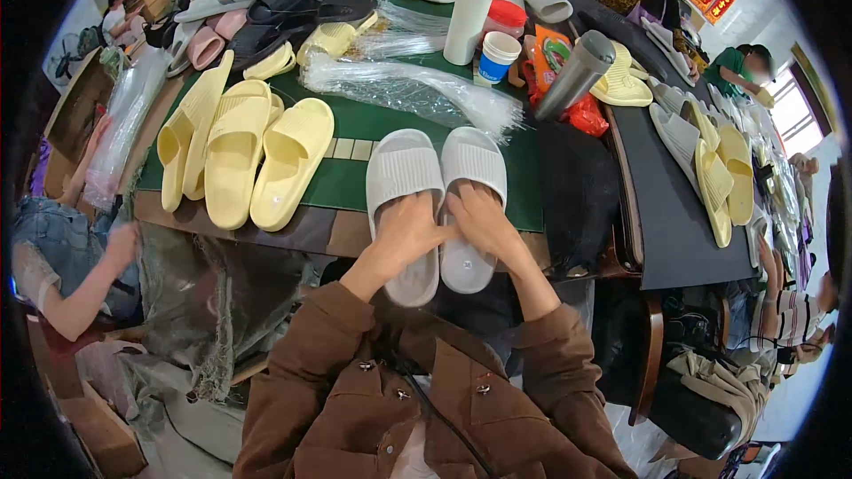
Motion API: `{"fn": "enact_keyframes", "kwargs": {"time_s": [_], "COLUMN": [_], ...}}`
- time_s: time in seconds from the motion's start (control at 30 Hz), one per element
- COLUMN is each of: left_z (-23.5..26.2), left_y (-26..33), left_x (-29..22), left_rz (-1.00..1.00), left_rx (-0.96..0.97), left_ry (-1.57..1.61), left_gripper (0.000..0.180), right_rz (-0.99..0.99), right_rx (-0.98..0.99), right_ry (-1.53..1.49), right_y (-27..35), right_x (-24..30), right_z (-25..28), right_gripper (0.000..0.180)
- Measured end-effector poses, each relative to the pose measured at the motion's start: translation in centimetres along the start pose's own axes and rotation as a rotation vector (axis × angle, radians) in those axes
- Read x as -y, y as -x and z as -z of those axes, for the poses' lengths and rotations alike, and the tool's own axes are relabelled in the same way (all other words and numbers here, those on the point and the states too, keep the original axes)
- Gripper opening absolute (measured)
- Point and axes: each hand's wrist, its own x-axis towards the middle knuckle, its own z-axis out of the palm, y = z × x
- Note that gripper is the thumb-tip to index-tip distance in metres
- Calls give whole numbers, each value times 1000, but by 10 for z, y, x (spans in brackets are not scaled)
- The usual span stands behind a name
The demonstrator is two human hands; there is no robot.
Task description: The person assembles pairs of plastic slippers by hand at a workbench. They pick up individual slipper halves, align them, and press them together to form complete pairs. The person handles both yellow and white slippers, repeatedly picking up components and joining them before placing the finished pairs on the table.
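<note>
Two pale grey slide sandals lie side by side, soles down, at the near edge of the green table (355,179). My left hand (406,235) rests on the left grey slide (402,177) and grips its middle. On the right grey slide (473,164) sits my right hand (484,226), fingers curled over the footbed. Both heels overhang the table edge toward me. Brown sleeves cover my forearms.
Several yellow slides (257,155) lie left of the grey pair. Clear plastic bags (417,93) sit behind them, then a white bottle (469,16), a cup (495,57) and a grey flask (575,75). More slides cover the right bench (723,173). Other people sit around, one at left (80,275).
</note>
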Motion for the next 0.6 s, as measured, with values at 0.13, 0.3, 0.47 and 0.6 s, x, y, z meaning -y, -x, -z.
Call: {"fn": "enact_keyframes", "kwargs": {"time_s": [0.13, 0.3, 0.47, 0.6], "left_z": [7, -8, -18, -26], "left_y": [-10, -18, -17, -17], "left_x": [-11, -5, 1, 2], "left_rz": [137, 172, 111, 57], "left_rx": [135, 104, -32, -97], "left_ry": [96, 74, 15, -91], "left_gripper": [50, 41, 36, 35], "right_rz": [-86, -139, -110, 7], "right_rx": [-11, -42, -85, -124], "right_ry": [9, -5, -17, 21], "right_y": [0, 1, 1, 3], "right_x": [10, 17, 16, 7], "right_z": [0, 2, 0, -6], "right_gripper": [42, 45, 42, 34]}}
